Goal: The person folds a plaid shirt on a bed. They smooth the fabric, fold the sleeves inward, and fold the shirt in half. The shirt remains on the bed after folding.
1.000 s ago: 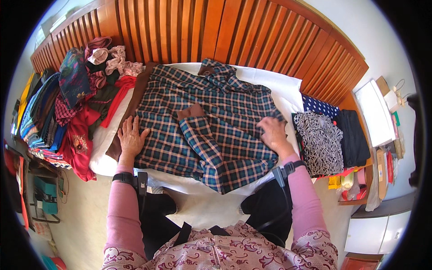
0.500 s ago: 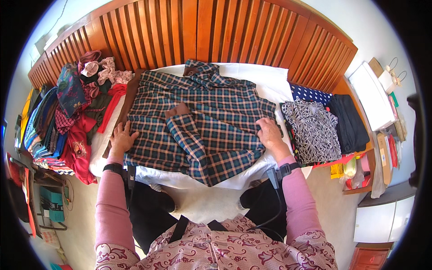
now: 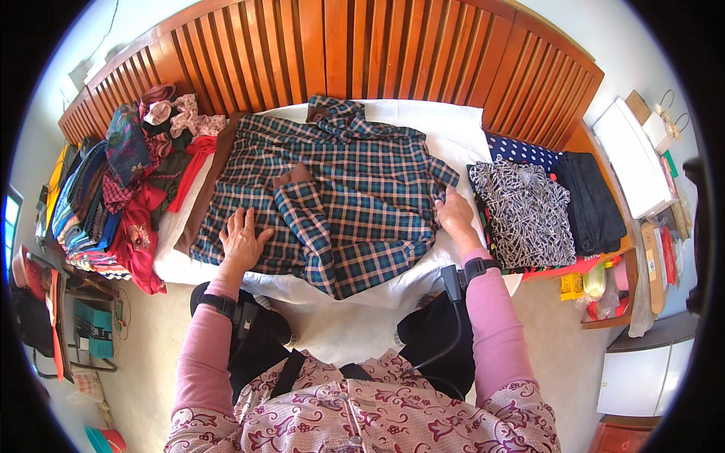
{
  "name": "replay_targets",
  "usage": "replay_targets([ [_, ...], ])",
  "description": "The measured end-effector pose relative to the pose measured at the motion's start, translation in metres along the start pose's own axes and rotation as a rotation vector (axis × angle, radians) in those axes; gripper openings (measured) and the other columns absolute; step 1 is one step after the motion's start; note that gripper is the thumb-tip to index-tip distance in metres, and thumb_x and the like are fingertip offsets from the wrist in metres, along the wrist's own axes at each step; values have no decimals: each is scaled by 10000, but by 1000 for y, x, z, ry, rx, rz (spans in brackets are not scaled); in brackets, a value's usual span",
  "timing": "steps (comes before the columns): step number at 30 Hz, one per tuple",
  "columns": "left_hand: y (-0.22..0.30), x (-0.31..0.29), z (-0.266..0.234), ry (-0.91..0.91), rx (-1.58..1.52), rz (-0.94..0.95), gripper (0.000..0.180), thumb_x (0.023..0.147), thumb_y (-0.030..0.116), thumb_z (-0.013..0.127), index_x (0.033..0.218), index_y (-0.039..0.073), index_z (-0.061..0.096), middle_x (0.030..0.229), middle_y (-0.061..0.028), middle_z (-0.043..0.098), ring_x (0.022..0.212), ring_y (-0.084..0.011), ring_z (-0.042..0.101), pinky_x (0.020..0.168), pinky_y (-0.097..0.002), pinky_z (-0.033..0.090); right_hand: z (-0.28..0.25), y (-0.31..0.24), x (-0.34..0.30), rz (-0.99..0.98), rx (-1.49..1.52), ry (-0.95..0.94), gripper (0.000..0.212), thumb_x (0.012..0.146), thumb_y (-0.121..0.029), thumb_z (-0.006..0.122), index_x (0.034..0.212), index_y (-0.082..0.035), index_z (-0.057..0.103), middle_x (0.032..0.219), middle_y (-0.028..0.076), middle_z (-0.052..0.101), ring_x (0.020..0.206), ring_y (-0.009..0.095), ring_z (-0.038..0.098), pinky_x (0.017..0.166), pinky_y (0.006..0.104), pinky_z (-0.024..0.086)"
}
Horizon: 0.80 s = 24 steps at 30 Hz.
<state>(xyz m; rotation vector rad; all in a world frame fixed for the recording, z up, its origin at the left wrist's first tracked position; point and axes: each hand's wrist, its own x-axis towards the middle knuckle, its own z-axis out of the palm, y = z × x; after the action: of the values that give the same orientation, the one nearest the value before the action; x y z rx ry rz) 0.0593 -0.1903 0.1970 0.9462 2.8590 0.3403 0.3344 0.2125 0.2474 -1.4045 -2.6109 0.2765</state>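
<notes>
Here, two open hands, left [image 3: 242, 240] and right [image 3: 455, 214], are lying flat on one plaid shirt [image 3: 332, 204]; the clothes pile [image 3: 124, 189] is blurring together.

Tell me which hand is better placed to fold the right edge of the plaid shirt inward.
The right hand: it rests on the right edge of the plaid shirt. The left hand lies flat on its lower left part.

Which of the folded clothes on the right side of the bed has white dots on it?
The dark blue cloth at the back, nearest the wooden headboard. The black-and-white patterned one has squiggles, and the black one is plain.
</notes>
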Motion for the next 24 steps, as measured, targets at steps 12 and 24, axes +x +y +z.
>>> replay_targets([
  [12, 2, -7, 10, 31, 125, 23, 825, 963, 655, 518, 1593, 156, 330, 1647, -167, 281, 1498, -385, 279, 1122, -701, 249, -14, 16, 14, 19, -111, 101, 427, 881, -304, 750, 1165, -23, 599, 1136, 215, 693, 1060, 418, 682, 880, 501, 564],
  [24, 3, -6, 7, 12, 128, 11, 827, 967, 658, 516, 1597, 162, 316, 1638, -152, 284, 1501, -374, 280, 1126, -684, 264, -14, -25, -13, -308, -192, -48, 424, 951, -271, 673, 1367, -262, 593, 1201, 145, 607, 1116, 357, 622, 919, 459, 542],
])
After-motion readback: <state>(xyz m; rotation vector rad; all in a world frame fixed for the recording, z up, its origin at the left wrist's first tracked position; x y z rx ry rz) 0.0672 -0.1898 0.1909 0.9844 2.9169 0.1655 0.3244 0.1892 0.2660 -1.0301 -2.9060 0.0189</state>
